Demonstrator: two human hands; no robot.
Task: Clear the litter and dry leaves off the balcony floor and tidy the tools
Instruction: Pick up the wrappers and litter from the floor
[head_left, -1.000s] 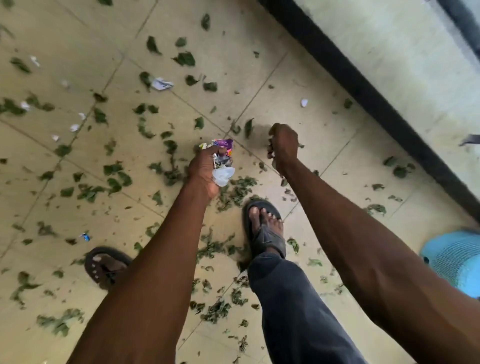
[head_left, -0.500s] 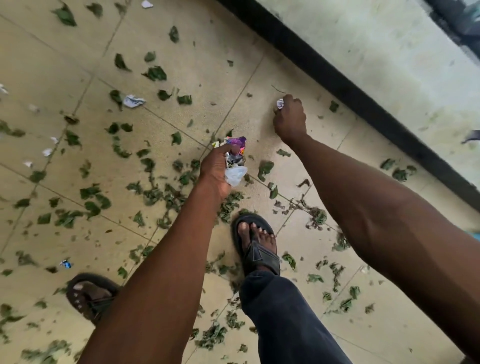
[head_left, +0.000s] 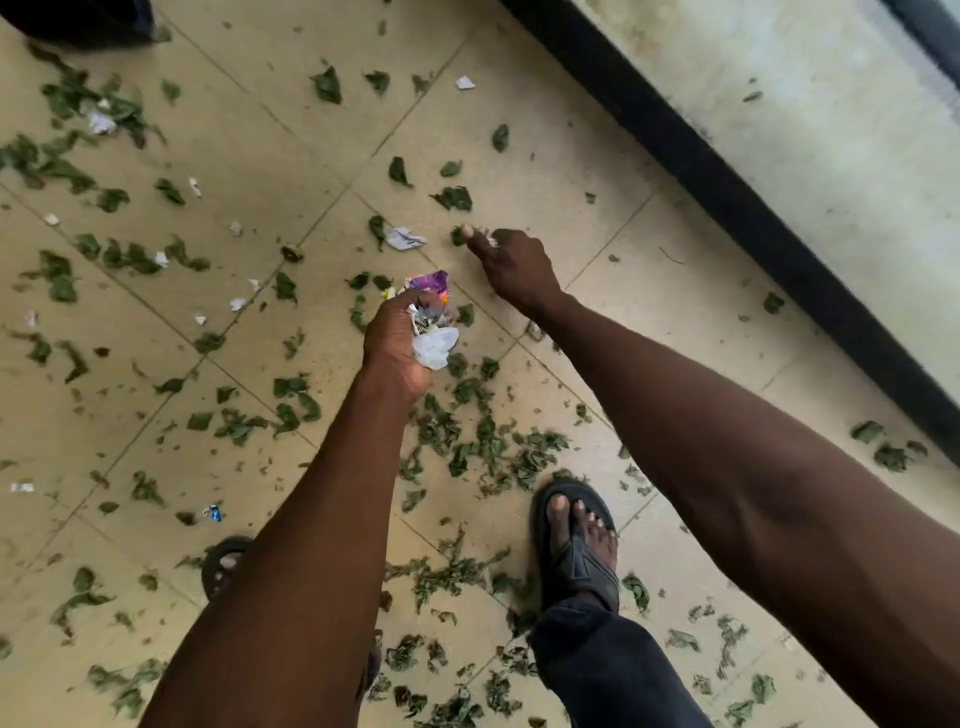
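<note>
Just beyond the right hand (head_left: 517, 265), on the tiled balcony floor (head_left: 519, 130), lies a crumpled white paper scrap (head_left: 405, 238), a little to that hand's left and not touching it. Its long axis runs roughly left to right across the view, the more pointed end toward the hand. The right hand reaches down and forward with one finger stretched out over a small dry leaf (head_left: 458, 236) and the others curled in; a bit of white shows at the fingertips (head_left: 491, 240), so it seems to pinch a small scrap, though blur makes this hard to confirm.

Nearer the body, the left hand (head_left: 397, 343) is closed around a bundle of litter (head_left: 431, 322). A purple wrapper (head_left: 430, 282) sticks out of the top of the fist, pointing away from the person, and a white plastic piece (head_left: 437, 348) bulges out at the thumb side, toward the right arm. The bundle's long axis runs away from the person, along the line of the forearm.

Green dry leaves (head_left: 483, 441) are scattered over the tiles, thickest between the hands and the sandalled right foot (head_left: 574, 540). More white scraps lie well apart to the left, and a small blue wrapper (head_left: 212, 513) lies near the left foot (head_left: 224, 564). A dark skirting strip (head_left: 727, 197) runs diagonally along the pale wall (head_left: 805, 104) on the right.
</note>
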